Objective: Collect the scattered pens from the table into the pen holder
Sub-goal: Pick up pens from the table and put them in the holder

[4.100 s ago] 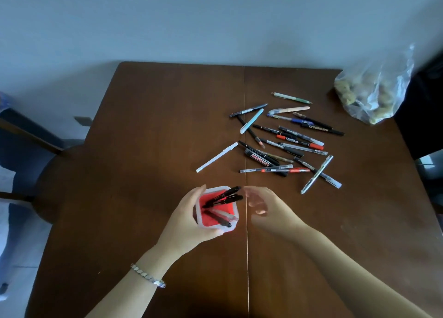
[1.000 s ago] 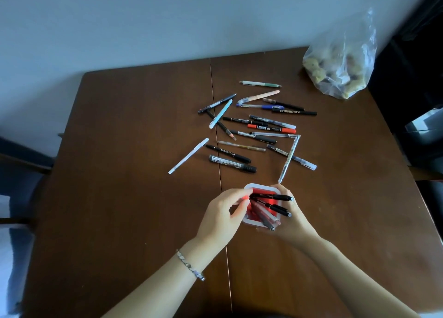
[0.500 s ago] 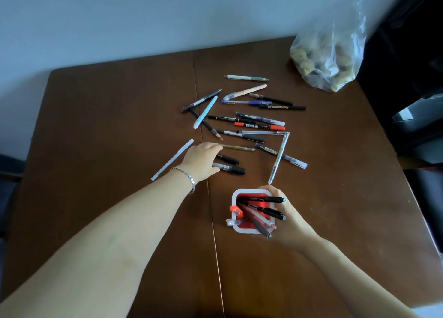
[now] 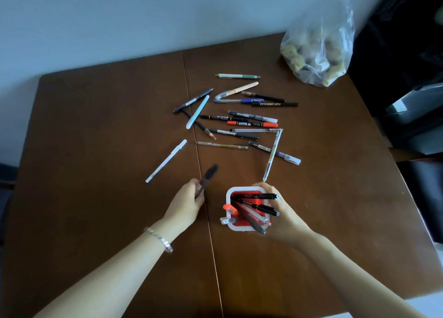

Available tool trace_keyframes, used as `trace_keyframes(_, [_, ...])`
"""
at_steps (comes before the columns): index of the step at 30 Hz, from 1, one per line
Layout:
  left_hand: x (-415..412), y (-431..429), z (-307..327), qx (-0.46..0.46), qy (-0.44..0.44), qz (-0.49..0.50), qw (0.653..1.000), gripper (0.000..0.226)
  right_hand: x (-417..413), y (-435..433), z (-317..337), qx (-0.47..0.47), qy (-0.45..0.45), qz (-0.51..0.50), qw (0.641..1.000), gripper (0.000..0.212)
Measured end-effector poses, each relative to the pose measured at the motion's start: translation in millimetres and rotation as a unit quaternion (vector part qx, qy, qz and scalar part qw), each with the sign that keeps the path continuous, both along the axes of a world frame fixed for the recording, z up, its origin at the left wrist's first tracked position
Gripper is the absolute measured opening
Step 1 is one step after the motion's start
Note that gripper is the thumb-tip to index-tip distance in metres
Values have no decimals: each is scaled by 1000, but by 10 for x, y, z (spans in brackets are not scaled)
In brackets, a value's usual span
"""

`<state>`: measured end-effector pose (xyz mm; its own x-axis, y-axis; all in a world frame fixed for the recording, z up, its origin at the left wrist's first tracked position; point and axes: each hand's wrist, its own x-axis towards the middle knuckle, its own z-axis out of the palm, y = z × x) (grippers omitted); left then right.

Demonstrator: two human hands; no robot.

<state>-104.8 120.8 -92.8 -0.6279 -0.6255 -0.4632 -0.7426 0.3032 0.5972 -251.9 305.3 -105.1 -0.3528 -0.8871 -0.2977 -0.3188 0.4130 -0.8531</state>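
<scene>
red and white pen holder (image 4: 249, 226) nearest, down by the near middle of the brown table (image 4: 96, 150), with a few dark pens (image 4: 257, 207) already leaning inside, so a small part of the job done. right hand (image 4: 285, 212) wrapped round the holder's right side, fingers curled against its wall, steadying it. left hand (image 4: 187, 204) just beside the holder on its left, fingers pinched round the lower end of a black marker (image 4: 208, 175), blurred, tip pointing away and up off the wood. maybe a second pen in that same pinch, too smeared to tell. bracelet (image 4: 159, 238) on the left wrist.

bit further out, white pen (image 4: 166, 160) lying on its own, slanted, apart from the rest. clear pen (image 4: 272, 157) pointing almost at the holder's far rim, close but not touching as far as visible.

further still, the main mess: a loose heap of pens (image 4: 239, 118) in the middle of the table, some crossing each other, including an orange marker (image 4: 253, 124), a light blue one (image 4: 197, 111), a black one with white lettering (image 4: 274, 104), and a pale green one (image 4: 238, 76) furthest off. well over a dozen left by the look of it, so mostly still to do. next bit probably just dropping the black marker in.

plastic bag (image 4: 316, 51) of something lumpy at the far right corner, not part of this.
</scene>
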Motion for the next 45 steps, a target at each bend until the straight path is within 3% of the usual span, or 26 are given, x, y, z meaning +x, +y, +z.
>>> trace_keyframes(2, [33, 108, 261, 85, 124, 153, 977, 13, 4, 4, -2, -4, 4, 6, 1000, 87])
trace_keyframes(4, [24, 197, 552, 141, 250, 241, 927, 16, 28, 6, 43, 13, 4, 8, 1000, 89])
trace_keyframes(6, [-15, 277, 808, 185, 343, 273, 879, 16, 49, 18, 38, -9, 15, -1, 1000, 92])
trace_keyframes(8, [-94, 355, 940, 195, 380, 260, 866, 16, 67, 46, 19, -23, 41, 11, 999, 97])
trace_keyframes(12, [-313, 512, 910, 197, 346, 228, 888, 19, 100, 116, 19, -9, 2, -34, 999, 110])
trace_keyframes(16, [-431, 624, 719, 156, 261, 162, 939, 16, 135, 163, 107, -4, 8, -71, 997, 99])
trace_keyframes(20, [-444, 655, 602, 125, 217, 120, 961, 6, 163, 166, 153, -1, -3, -88, 996, 91])
trace_keyframes(26, [-196, 648, 570, 23, 299, 86, 950, 19, 163, 153, 161, -12, -24, -106, 994, 91])
trace_keyframes(30, [8, 628, 487, -55, 280, -9, 958, 33, 163, 147, 166, -16, -30, -102, 994, 89])
trace_keyframes(41, [-89, 684, 514, -101, 98, -121, 983, 39, 166, 131, 196, -13, -11, -102, 995, 88])
trace_keyframes(43, [-100, 630, 566, -52, 95, -122, 987, 41, 164, 116, 186, -2, 1, -93, 996, 93])
trace_keyframes(45, [-98, 468, 601, -14, 147, -70, 987, 41, 159, 68, 183, 1, 19, -81, 997, 96])
